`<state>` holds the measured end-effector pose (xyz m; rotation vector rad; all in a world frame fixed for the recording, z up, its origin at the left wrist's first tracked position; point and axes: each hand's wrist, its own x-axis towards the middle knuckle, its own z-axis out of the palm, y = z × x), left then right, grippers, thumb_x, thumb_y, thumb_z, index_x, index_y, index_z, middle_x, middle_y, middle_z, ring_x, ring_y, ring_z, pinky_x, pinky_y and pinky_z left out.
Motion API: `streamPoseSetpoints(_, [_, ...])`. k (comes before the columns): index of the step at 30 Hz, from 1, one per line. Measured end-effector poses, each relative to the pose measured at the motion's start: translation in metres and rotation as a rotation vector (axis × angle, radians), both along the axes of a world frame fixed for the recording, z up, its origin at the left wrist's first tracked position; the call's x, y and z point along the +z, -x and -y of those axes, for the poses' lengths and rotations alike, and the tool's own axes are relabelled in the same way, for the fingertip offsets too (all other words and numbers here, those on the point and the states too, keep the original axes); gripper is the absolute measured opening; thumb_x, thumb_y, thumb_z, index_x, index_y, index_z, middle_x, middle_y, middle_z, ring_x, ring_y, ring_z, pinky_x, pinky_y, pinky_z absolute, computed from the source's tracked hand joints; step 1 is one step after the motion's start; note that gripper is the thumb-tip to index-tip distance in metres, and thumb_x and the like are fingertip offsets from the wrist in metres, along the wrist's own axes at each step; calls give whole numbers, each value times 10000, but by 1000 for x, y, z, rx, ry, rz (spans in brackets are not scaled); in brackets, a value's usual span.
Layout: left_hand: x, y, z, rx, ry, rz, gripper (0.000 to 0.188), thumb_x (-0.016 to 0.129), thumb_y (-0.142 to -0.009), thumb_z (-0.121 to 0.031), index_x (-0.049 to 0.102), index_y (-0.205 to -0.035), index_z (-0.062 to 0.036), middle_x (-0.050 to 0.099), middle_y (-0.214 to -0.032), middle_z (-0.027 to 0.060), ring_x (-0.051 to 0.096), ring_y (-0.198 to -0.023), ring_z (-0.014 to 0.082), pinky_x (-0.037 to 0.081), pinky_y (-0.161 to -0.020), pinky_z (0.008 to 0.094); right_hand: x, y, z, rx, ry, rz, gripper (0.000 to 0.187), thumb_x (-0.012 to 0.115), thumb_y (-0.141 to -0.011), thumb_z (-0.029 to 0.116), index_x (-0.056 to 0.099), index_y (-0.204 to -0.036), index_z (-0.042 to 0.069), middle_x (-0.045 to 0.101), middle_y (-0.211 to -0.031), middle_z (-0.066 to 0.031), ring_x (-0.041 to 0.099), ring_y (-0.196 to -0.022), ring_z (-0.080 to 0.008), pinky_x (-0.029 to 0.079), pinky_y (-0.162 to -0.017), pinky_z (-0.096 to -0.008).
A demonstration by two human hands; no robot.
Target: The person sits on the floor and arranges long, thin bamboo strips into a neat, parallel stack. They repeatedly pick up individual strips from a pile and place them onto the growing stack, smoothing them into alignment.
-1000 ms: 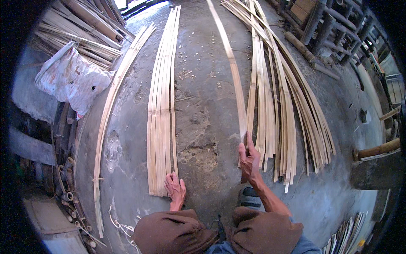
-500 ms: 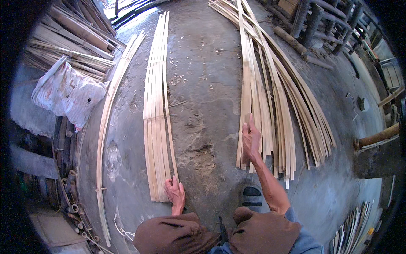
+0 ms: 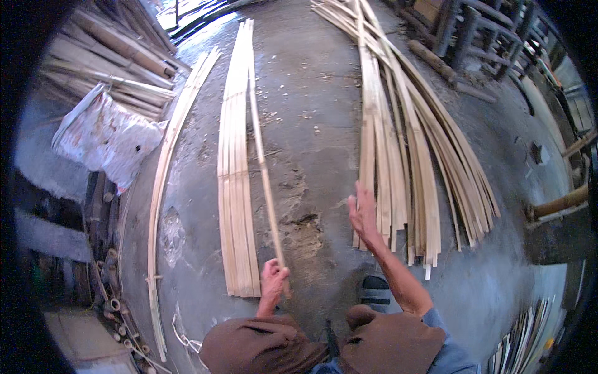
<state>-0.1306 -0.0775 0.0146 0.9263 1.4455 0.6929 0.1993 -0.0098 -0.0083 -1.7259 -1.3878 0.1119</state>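
Observation:
My left hand (image 3: 273, 282) is closed around the near end of a single thin bamboo strip (image 3: 263, 174). That strip angles away from a flat row of pale bamboo strips (image 3: 235, 206), its far end still close to theirs. The row lies to the left of my hand, its strips side by side on the floor. My right hand (image 3: 365, 215), fingers apart, hovers at the left edge of a larger fanned-out pile of bamboo strips (image 3: 398, 162). I see nothing in it, and whether it touches the pile I cannot tell.
Farther left runs a narrow bundle of long strips (image 3: 163, 168), near a white sack (image 3: 107, 134) and stacked split bamboo (image 3: 118, 47). Dark wooden frames (image 3: 464, 37) stand at the far right. A sandal (image 3: 375, 292) shows below my right forearm.
My left hand has moved right, swinging the near end of the single strip away from the row. My right hand has come slightly nearer and left along the pile, its fingers now more spread.

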Motion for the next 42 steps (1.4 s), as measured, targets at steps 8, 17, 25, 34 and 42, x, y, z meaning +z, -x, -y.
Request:
streamPoseSetpoints(8, [49,-64,10,-482,-74,-42,381,645,-944,-155,541,-1269,13,656,-1061,107,631,-990,174,513,-855,324,0,128,26,404,656,-1462,387,558,-1020,320,529,-1287,42,560,-814,12,505,-677,-83,438,-593,-252])
streamPoseSetpoints(17, [3,-16,15,-321,-93,-103,281,611,-964,-182,625,-1174,4,688,-954,69,653,-853,129,532,-775,296,81,-8,38,-99,50,-589,416,595,-1001,242,581,-1332,-11,698,-1040,-115,633,-916,-145,519,-775,-292])
streamPoseSetpoints(25, [27,-14,3,-394,-263,-335,257,620,-944,-190,649,-1129,-15,693,-891,97,663,-822,161,529,-755,312,96,-132,69,-326,251,-341,383,610,-992,247,630,-1268,-18,712,-1147,-172,679,-988,-174,530,-871,-306])
streamPoseSetpoints(34, [11,-11,10,-484,-407,-432,251,618,-939,-175,644,-1113,5,701,-934,176,699,-855,275,543,-774,362,92,-295,127,-519,382,141,361,638,-957,278,668,-1212,24,692,-866,-228,681,-766,-223,508,-706,-352])
streamPoseSetpoints(42, [-6,19,3,-476,-762,-810,329,645,-865,-106,599,-1175,-6,589,-1054,201,590,-981,377,476,-864,452,13,-410,166,-395,397,312,454,512,-993,422,638,-1228,54,654,-956,-235,641,-900,-378,506,-783,-462])
